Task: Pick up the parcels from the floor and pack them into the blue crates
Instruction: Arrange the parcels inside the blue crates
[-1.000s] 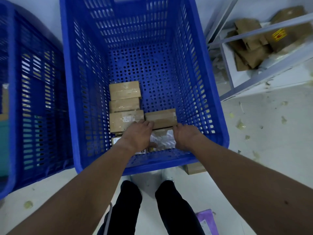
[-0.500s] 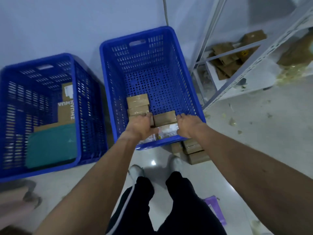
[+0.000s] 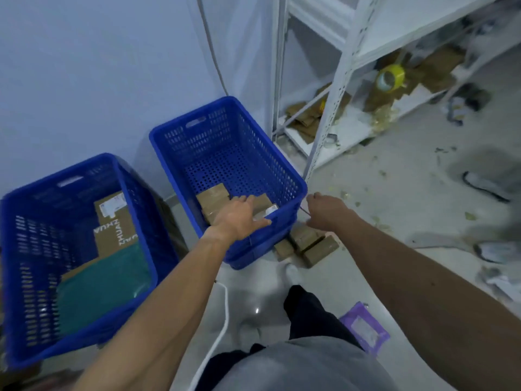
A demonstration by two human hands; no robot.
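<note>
Two blue perforated crates stand upright on the floor (image 3: 380, 193); the centre crate (image 3: 180, 153) holds brown parcels (image 3: 212, 194) lying flat at its near end; the left crate (image 3: 17, 249), lower left of frame, holds a cardboard box (image 3: 112, 221) printed ZHUAN, a teal bag (image 3: 98, 286) overlapping it; three floor parcels (image 3: 307, 241) lie just beside the centre crate's near right corner; a purple parcel (image 3: 363, 327) lies flat, lower right.

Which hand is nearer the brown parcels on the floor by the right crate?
Right. Right hand hangs outside the crate, over the parcels; left hand is over the crate.
</note>
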